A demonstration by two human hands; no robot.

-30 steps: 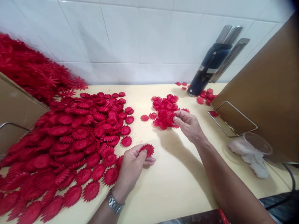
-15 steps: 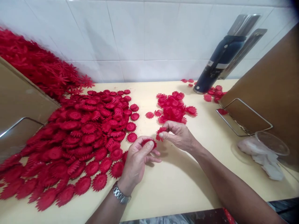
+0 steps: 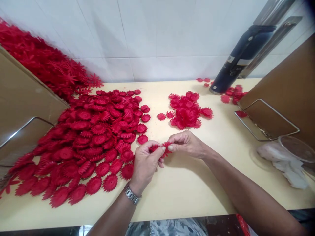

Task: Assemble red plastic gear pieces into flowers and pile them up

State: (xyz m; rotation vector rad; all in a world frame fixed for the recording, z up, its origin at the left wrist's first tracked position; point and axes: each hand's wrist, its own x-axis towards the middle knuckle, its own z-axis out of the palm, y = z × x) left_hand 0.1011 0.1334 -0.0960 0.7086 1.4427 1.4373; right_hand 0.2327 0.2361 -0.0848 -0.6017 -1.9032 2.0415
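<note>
Red toothed disc [image 3: 154, 148], pinched between the thumb and fingers of the left hand [image 3: 145, 164], above the near half of the pale yellow table [image 3: 187, 190], partly hidden by the thumb. Directly at its right, touching or overlapping, cannot tell which, a second red piece [image 3: 167, 150], pinched between the thumb and fingertips of the right hand [image 3: 187, 144]. On the left wrist, a metal-banded watch [image 3: 132, 194]. Just beyond the hands, a small heap of thin red pieces [image 3: 185, 113], with two loose ones to its left. Left of the hands, a broad mound of red discs [image 3: 98, 139], piled high and spreading toward the near edge. Farther back at the left, a tall pile of star-shaped pieces [image 3: 49, 65], beyond a cardboard panel [image 3: 22, 95] with a bent wire [image 3: 18, 132] against it. At the back right, a dark blue bottle [image 3: 242, 60], with more red bits [image 3: 236, 95] around its foot. Nearer on that side, another cardboard sheet [image 3: 285, 85], a wire frame [image 3: 279, 114], a clear tub [image 3: 295, 147] and crumpled plastic [image 3: 283, 164]. Behind, a white tiled wall [image 3: 172, 29].
</note>
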